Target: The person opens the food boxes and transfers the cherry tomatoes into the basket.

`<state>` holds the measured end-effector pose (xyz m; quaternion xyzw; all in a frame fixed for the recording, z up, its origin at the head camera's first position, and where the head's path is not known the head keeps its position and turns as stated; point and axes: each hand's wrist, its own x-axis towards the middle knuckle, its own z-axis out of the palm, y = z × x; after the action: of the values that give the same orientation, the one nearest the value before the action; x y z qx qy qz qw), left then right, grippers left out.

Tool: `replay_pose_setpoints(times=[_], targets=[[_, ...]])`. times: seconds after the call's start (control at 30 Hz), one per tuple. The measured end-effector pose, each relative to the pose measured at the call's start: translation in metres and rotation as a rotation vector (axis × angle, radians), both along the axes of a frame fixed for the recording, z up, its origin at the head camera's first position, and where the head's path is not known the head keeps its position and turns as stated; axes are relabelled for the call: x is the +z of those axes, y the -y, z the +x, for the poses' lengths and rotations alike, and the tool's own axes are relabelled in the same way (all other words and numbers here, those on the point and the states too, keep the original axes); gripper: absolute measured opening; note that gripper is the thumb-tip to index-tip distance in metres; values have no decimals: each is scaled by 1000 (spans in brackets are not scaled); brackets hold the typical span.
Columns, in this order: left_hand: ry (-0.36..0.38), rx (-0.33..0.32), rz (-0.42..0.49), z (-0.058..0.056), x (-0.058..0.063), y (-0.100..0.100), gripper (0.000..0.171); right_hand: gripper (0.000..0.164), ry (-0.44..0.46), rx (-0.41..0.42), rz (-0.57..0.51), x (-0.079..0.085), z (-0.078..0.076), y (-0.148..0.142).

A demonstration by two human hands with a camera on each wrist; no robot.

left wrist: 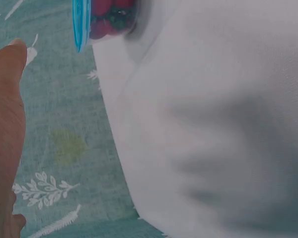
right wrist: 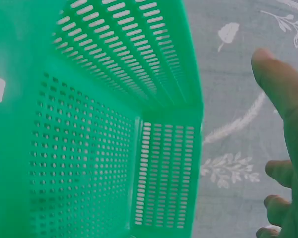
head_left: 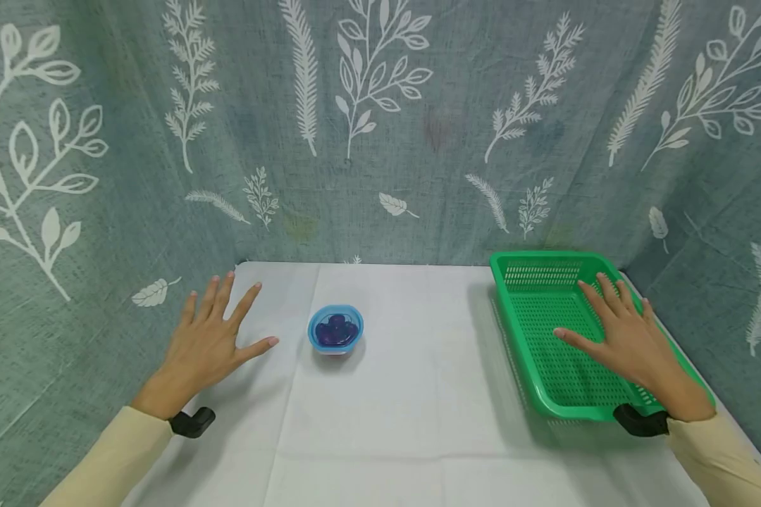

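A small clear tub with a blue rim (head_left: 335,329) stands on the white cloth, left of centre, holding several dark round pieces. In the left wrist view the tub (left wrist: 114,17) shows red and dark green contents, cut off by the top edge. My left hand (head_left: 206,341) hovers to its left with fingers spread and thumb pointing towards it, holding nothing. Over the green plastic basket (head_left: 525,352) on the right, my right hand (head_left: 630,345) hangs with fingers spread. The right wrist view shows the basket's slotted wall (right wrist: 166,173) beside the thumb (right wrist: 280,79).
The table has a white cloth (head_left: 380,415). Grey-green curtains (head_left: 380,204) with white leaf prints close in the back and both sides. A black strap (head_left: 192,422) is on the left wrist, another (head_left: 640,421) on the right. Hand shadows fall on the cloth.
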<state>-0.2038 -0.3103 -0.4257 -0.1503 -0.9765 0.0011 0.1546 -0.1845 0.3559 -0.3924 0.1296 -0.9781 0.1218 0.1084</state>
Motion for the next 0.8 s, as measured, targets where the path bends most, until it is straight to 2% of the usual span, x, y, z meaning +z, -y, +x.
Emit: replay_pose_setpoints(times=[0.23, 0.43, 0.6, 0.8], targets=[[-17, -45, 27, -3, -8, -3, 97, 87, 46, -7, -101, 2, 2, 13], [-40, -125, 149, -5, -17, -11, 83, 63, -61, 40, -123, -2, 2, 29], [29, -145, 297, -3, -22, -19, 76, 45, -130, 100, -166, -7, -2, 44], [197, -96, 449, -5, -28, -28, 78, 34, -122, 141, -200, -8, -5, 64]])
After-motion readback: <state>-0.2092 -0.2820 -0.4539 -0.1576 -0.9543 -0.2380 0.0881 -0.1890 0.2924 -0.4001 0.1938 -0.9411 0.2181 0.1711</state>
